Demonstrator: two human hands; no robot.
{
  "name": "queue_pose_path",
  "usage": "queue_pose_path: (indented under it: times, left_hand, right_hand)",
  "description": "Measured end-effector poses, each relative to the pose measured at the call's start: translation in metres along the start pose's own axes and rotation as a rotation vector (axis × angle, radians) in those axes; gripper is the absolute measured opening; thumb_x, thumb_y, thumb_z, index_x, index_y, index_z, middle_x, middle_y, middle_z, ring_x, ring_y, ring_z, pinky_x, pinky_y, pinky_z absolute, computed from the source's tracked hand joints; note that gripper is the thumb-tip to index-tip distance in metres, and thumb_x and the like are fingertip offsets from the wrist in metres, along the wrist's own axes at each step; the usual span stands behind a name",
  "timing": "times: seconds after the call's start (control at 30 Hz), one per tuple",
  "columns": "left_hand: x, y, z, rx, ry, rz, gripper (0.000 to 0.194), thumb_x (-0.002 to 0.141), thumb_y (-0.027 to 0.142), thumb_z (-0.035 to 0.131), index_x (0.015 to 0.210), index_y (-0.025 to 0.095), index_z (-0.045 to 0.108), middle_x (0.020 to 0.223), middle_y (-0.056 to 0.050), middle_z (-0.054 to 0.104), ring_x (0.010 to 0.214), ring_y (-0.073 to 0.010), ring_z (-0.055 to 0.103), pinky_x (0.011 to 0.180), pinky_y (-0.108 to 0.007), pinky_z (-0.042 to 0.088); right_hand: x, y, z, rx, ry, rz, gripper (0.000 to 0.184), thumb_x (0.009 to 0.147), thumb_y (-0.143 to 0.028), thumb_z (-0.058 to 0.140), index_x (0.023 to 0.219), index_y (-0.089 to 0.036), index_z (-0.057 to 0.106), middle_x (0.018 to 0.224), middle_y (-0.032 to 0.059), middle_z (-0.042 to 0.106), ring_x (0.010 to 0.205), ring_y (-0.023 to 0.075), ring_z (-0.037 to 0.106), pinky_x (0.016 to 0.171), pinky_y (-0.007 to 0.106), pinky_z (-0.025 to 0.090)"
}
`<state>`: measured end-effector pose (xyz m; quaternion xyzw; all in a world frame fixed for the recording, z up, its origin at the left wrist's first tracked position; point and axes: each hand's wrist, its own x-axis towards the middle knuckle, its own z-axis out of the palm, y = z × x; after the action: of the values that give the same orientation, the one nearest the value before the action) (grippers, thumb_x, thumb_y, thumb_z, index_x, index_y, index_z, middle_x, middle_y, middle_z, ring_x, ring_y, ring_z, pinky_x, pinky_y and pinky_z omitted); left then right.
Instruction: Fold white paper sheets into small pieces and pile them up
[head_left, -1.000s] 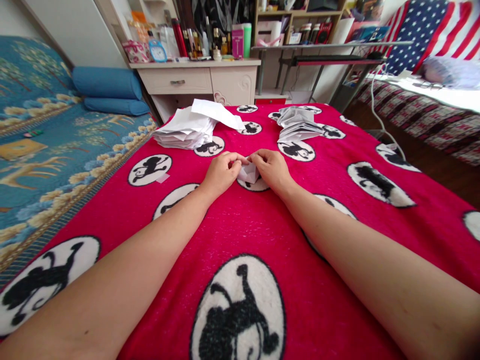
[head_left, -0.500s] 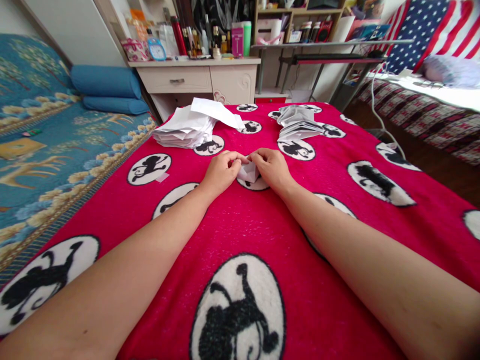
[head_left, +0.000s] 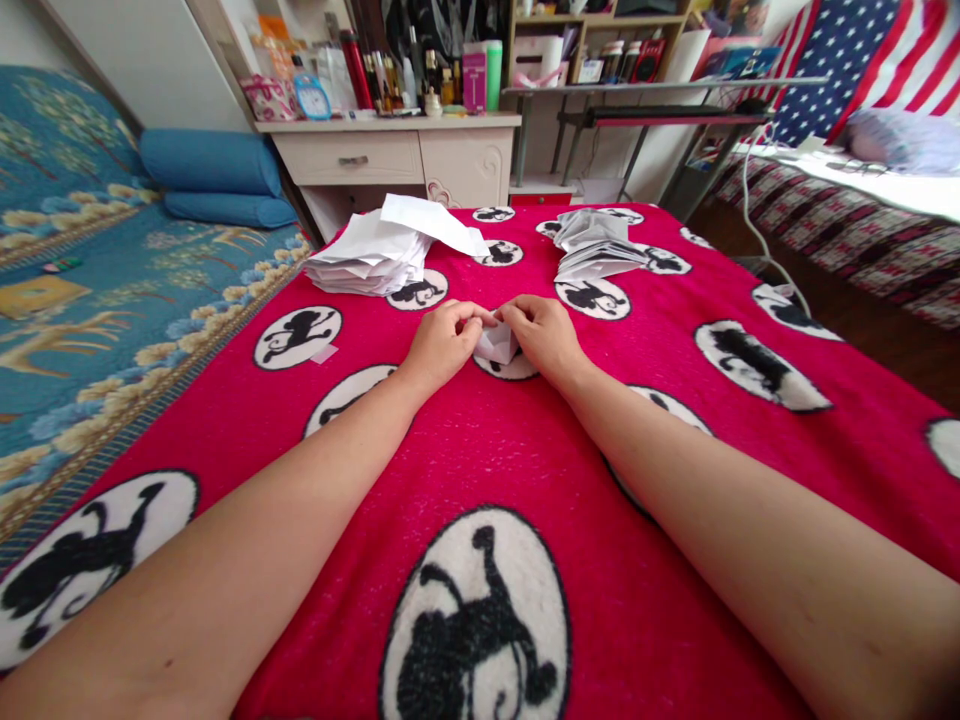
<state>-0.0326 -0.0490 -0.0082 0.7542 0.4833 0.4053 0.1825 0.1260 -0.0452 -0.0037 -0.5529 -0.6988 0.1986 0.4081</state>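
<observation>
Between my two hands is a small folded piece of white paper [head_left: 496, 345], just above or on the red cloth [head_left: 480, 450]; its upper edge is hidden by fingers. My left hand [head_left: 448, 338] pinches it from the left, thumb and index finger at the top edge. From the other side my right hand [head_left: 541, 330] grips it, its fingertips close to those of the left. Beyond the left hand lies a stack of white paper sheets [head_left: 371, 255], the top one askew. A pile of folded papers [head_left: 596, 245] sits beyond the right hand.
A small paper scrap [head_left: 324, 354] lies on the cloth at left. Along the left side runs a blue patterned sofa [head_left: 150, 270]. At the far end stands a white dresser [head_left: 390, 155] crowded with bottles, and a desk [head_left: 637, 115] is beside it. A bed [head_left: 885, 210] is at right.
</observation>
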Motion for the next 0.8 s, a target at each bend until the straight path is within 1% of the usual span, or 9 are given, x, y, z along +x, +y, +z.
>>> queue_pose_path:
  times: [0.3, 0.8]
  left_hand:
    - [0.0001, -0.0007, 0.0008, -0.013, 0.008, 0.0, 0.028, 0.082, 0.016, 0.047, 0.09, 0.017, 0.073, 0.094, -0.005, 0.072, 0.086, -0.0166, 0.064, 0.08, -0.028, 0.047]
    - [-0.0006, 0.0025, -0.0007, -0.011, -0.001, -0.019, 0.027, 0.081, 0.016, 0.046, 0.087, 0.018, 0.072, 0.095, -0.004, 0.073, 0.088, -0.0167, 0.064, 0.083, -0.028, 0.048]
  right_hand:
    - [0.0014, 0.0021, 0.0014, -0.007, 0.003, 0.004, 0.029, 0.081, -0.03, 0.045, 0.07, -0.017, 0.068, 0.063, 0.0012, 0.057, 0.061, 0.0127, 0.048, 0.056, 0.025, 0.031]
    - [-0.0004, -0.0009, -0.0005, 0.009, -0.013, 0.016, 0.03, 0.083, -0.03, 0.044, 0.078, -0.015, 0.07, 0.071, 0.0044, 0.064, 0.071, 0.0151, 0.053, 0.06, 0.025, 0.035]
